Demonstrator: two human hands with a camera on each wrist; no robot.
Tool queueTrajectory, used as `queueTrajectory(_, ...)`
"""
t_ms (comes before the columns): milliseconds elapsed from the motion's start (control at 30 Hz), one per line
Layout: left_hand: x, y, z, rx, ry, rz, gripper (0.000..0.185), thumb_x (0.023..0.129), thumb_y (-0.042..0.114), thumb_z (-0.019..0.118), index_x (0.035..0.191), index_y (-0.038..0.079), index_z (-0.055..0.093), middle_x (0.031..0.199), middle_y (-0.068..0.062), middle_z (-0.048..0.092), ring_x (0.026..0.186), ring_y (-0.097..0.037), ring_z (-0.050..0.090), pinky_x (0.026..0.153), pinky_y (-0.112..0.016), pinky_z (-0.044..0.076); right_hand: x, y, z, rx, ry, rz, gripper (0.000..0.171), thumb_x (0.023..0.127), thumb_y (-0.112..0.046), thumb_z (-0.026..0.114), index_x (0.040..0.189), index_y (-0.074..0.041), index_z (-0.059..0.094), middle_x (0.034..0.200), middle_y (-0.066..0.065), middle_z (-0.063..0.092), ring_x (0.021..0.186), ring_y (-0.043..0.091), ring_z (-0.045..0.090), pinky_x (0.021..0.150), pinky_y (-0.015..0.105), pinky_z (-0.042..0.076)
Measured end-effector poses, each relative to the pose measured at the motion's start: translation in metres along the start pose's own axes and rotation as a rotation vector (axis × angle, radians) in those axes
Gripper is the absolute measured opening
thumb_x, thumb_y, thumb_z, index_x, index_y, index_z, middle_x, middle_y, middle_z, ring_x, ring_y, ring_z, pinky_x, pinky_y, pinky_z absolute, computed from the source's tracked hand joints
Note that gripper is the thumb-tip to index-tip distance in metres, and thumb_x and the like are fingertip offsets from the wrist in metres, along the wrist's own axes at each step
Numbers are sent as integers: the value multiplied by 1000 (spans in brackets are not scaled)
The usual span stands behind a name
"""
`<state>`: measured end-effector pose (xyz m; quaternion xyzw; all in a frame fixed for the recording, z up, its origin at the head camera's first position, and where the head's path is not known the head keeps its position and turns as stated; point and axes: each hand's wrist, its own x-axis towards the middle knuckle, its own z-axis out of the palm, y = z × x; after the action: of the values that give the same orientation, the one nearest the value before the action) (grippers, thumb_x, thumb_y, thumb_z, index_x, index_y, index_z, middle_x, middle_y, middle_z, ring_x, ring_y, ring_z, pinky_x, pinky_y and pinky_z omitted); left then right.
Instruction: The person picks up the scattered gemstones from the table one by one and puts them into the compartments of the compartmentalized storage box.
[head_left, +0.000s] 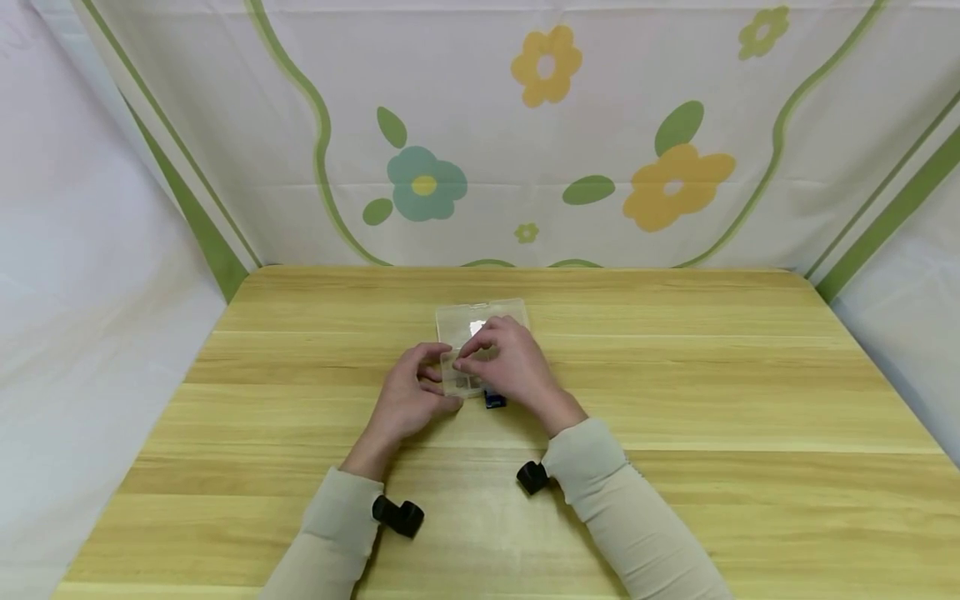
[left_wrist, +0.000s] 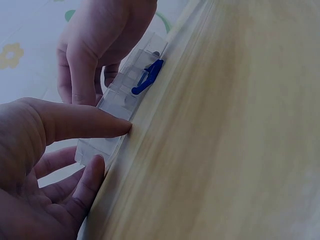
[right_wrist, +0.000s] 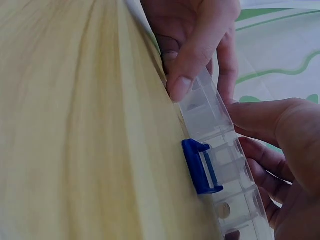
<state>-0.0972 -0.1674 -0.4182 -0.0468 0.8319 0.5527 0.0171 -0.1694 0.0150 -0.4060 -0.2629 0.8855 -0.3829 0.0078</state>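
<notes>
A clear plastic compartment box lies on the table with its see-through lid raised at the back. Its blue latch hangs at the front side. My left hand grips the left end, thumb at the front corner and fingers behind. Over the left compartments, my right hand bends down with thumb and forefinger brought together; I cannot tell whether a small piece is between them. Small dark pieces sit in a front compartment. The right hand covers much of the box in the head view.
The box stands toward the far middle of the wooden table. A flowered white cloth hangs behind the far edge. Black wrist mounts stick out inward from both sleeves.
</notes>
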Motion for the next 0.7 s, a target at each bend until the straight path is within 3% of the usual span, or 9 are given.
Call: queueTrajectory(700,0,-5,1,6,2,-17,75,77,-3,90,145,12,62,140,-15,62,100,-27,67,88,-37,60,-5,4,-1,8,22,-38,8,91,-25,88,95,-18,86,98,0,72,102,21,61,89,40,51)
